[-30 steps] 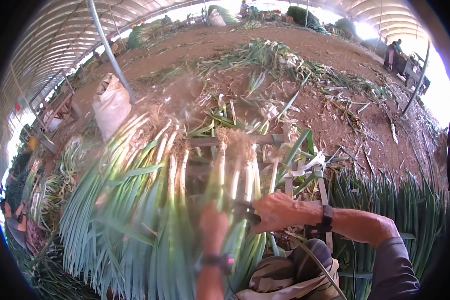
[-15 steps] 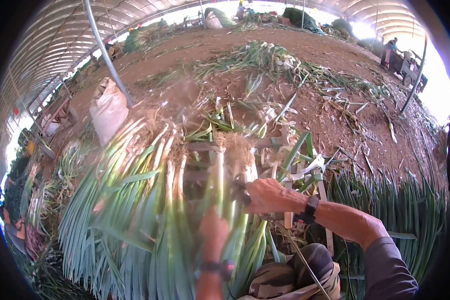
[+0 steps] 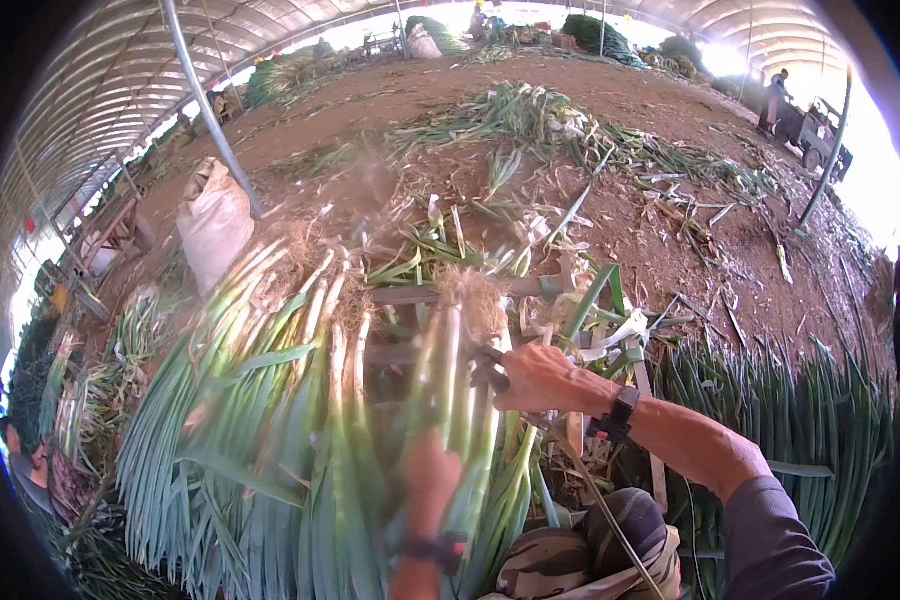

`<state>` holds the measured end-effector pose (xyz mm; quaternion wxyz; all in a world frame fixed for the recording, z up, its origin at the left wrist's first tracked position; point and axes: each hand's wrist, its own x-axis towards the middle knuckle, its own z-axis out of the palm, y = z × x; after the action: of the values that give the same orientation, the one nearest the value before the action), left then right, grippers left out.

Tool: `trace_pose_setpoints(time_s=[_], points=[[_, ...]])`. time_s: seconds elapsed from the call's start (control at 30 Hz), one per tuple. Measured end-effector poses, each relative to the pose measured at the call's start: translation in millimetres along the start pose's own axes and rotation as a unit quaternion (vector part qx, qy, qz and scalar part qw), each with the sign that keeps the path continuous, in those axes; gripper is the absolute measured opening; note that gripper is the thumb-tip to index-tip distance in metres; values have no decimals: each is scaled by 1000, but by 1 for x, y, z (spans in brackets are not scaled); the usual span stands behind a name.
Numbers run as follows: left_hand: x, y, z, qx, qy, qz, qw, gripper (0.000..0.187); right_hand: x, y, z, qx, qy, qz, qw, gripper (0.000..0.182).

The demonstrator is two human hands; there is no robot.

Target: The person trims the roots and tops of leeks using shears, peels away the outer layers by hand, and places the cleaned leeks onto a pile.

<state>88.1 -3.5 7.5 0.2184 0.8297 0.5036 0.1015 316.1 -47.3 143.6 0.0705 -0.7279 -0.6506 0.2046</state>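
My left hand (image 3: 430, 470), blurred, is closed around a bunch of leeks (image 3: 450, 350) whose white stalks and hairy roots (image 3: 472, 290) point away from me. Against the bunch's right side, my right hand (image 3: 535, 375) is shut on a small dark tool (image 3: 487, 372). A thin hose or cord (image 3: 590, 490) runs from that hand back toward my camouflage-clad knee (image 3: 590, 550). The bunch rests over a wooden rack (image 3: 410, 295). A haze of dust hangs beyond the roots.
A big pile of leeks (image 3: 260, 420) lies left of the bunch, and more green tops (image 3: 790, 410) lie on the right. Leaf scraps (image 3: 530, 115) litter the dirt floor. A white sack (image 3: 215, 225) leans by a metal pole (image 3: 205, 100). A person stands by a vehicle (image 3: 815, 135) far right.
My right hand with the tool has moved up along the stalks toward the roots. My left hand has slipped a little lower on the bunch.
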Motion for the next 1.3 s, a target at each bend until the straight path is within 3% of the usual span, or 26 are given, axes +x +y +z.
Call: trace_pose_setpoints(time_s=[0.27,0.37,0.57,0.67,0.8,0.9,1.03,1.13,1.23,1.3], points=[[9,2,-13,-14,-32,-35,999,48,-5,3,3,51,-24,1,998,39],[18,-12,-8,-44,-27,-48,998,53,-15,16,23,32,-35,-46,998,42],[17,-28,-6,-85,9,-6,996,53,-93,-20,-7,154,-106,-101,977,47],[5,-19,-12,-76,5,-20,997,52,-99,-15,2,90,-41,-131,986,48],[-9,-16,-7,-7,-52,-36,998,49,-88,-19,-7,50,-55,-81,994,50],[-15,-29,0,-10,-45,28,999,46,-77,-23,-1,47,-51,-86,994,50],[-18,-28,7,-65,97,47,992,37,-60,-33,21,64,-75,-105,990,45],[-12,-32,6,26,192,77,978,33,-52,-47,20,64,-137,-105,983,40],[3,-35,1,62,198,49,977,34,-46,-50,21,52,-136,-130,981,37],[14,-36,-4,28,143,8,989,41,-41,-49,28,45,-127,-140,981,35]])
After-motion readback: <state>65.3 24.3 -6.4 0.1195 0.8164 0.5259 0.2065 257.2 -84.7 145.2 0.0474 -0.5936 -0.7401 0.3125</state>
